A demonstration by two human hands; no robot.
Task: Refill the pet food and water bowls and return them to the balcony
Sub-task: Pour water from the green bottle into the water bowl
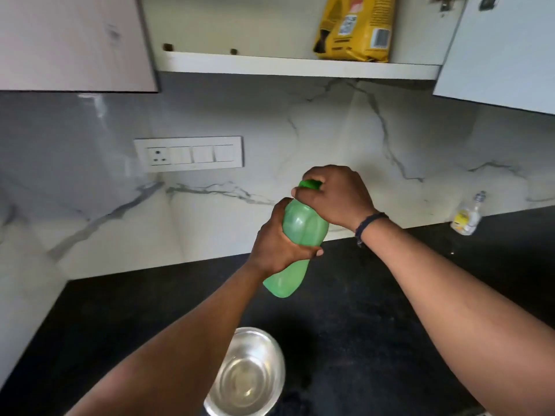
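Note:
A green plastic water bottle (301, 232) is held upright above the black counter (375, 310). My left hand (274, 240) wraps around its middle. My right hand (336, 196) covers and grips the green cap (310, 184) at the top. Below, near the counter's front edge, a steel bowl (249, 376) stands with clear water in it; my left forearm partly covers its left side. A yellow pet food bag (357, 27) stands on the open cabinet shelf above.
A small clear bottle with a yellow label (468, 216) stands against the marble backsplash at the right. A white switch panel (189, 154) sits on the wall at the left. Cabinet doors hang open on both sides overhead.

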